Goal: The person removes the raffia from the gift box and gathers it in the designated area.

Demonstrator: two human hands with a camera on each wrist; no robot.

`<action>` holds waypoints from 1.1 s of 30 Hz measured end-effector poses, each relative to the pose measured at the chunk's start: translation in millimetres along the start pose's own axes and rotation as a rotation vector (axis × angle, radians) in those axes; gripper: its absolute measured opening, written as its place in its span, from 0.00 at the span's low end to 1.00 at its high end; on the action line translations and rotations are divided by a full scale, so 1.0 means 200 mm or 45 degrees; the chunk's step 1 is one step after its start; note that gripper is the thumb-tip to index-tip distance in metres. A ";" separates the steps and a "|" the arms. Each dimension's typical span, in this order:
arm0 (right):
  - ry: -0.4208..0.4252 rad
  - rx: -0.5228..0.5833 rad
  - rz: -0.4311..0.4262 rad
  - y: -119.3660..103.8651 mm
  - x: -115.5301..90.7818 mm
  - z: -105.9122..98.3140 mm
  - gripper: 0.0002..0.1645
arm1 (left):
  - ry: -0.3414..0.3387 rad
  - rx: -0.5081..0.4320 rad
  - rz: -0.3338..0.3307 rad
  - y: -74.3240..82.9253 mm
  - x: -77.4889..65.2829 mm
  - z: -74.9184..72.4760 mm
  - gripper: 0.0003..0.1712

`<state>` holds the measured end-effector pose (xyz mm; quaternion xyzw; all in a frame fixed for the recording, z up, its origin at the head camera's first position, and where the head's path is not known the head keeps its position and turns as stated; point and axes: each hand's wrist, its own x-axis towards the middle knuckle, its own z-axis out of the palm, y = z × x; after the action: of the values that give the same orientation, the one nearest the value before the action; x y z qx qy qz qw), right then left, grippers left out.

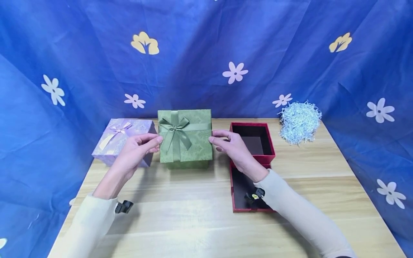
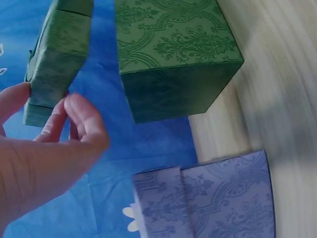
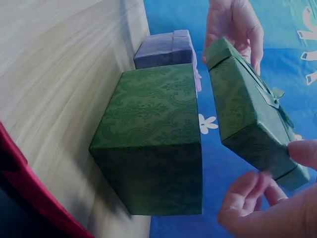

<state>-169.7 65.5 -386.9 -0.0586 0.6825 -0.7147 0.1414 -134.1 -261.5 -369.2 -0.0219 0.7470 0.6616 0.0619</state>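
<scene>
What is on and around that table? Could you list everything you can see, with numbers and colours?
Lid: 1, green, held up above the green box
Green bow: 1, green, on that lid
Green box: 1, green, on the table, lid off
Purple box: 1, pale purple, back left
Lilac bow: 1, lilac, on the purple box
Open box: 1, red, dark inside, right of the green box
Shallow open piece: 1, red, dark inside, in front of the open box
Shredded filler: 1 pile, pale blue, back right
Table: 1, wood-coloured, underneath
Flowered cloth: apparently 1, blue, behind and beside the table
Sleeves: 2, whitish, on both arms
Left fingers: 1 set, bare, lid's left edge
Right fingers: 1 set, bare, lid's right edge
</scene>
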 end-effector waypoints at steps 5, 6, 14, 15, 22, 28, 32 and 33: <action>-0.052 0.022 -0.024 0.00 -0.05 -0.01 0.30 | -0.013 -0.091 0.013 0.03 -0.06 0.01 0.19; -0.070 0.030 -0.022 0.00 -0.06 -0.01 0.31 | -0.033 -0.121 0.005 0.04 -0.07 0.01 0.23; -0.170 -0.069 -0.054 0.02 -0.15 -0.02 0.37 | -0.224 0.026 -0.003 0.07 -0.17 -0.03 0.39; -0.171 -0.081 -0.065 0.02 -0.17 -0.02 0.38 | -0.249 0.049 0.004 0.07 -0.19 -0.03 0.40; -0.181 -0.091 -0.112 0.04 -0.25 0.00 0.39 | -0.318 0.089 0.040 0.07 -0.27 -0.04 0.38; -0.163 -0.077 -0.139 0.07 -0.30 0.00 0.37 | -0.379 0.066 0.083 0.04 -0.32 -0.07 0.25; -0.158 -0.095 -0.153 0.09 -0.32 0.00 0.31 | -0.417 -0.018 0.089 0.00 -0.35 -0.08 0.23; -0.163 -0.092 -0.153 0.10 -0.33 0.00 0.30 | -0.418 -0.045 0.086 -0.01 -0.36 -0.08 0.22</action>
<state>-104.7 83.4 -399.1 -0.1500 0.6926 -0.6916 0.1394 -63.8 -280.2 -360.2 0.1105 0.7155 0.6709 0.1604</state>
